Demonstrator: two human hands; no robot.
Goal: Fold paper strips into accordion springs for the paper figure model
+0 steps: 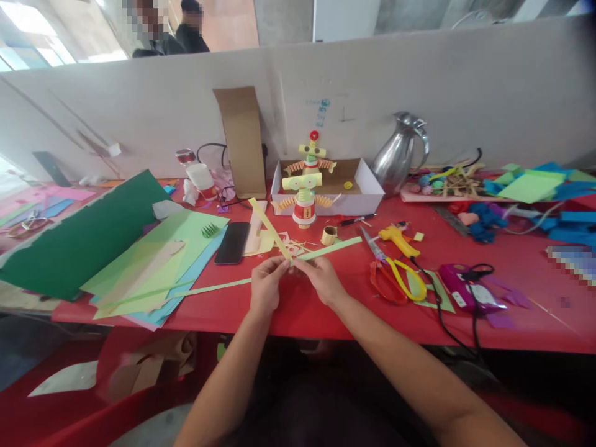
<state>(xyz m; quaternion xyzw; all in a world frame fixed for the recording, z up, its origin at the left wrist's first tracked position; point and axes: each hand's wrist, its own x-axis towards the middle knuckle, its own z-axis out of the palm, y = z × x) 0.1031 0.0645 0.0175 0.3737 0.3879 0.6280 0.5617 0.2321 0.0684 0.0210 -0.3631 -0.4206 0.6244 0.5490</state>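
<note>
My left hand (266, 279) and my right hand (321, 279) meet over the front of the red table, fingertips pinched together. Between them they hold paper strips where these cross. A yellow paper strip (270, 226) slants up and away to the left from the pinch. One light green paper strip (330, 248) runs out to the right, past my right hand. Another thin green strip (214, 288) extends left from behind my left hand across the paper sheets. The fingers hide how the strips join. Just beyond stands a paper robot figure (305, 208) with pleated arms.
Scissors (395, 273), a yellow glue gun (399, 241) and a purple box with a cable (468, 288) lie to the right. A phone (232, 243) and paper sheets (153, 261) lie left. Behind are a white box (358, 205), a metal jug (395, 152) and a cardboard piece (242, 143).
</note>
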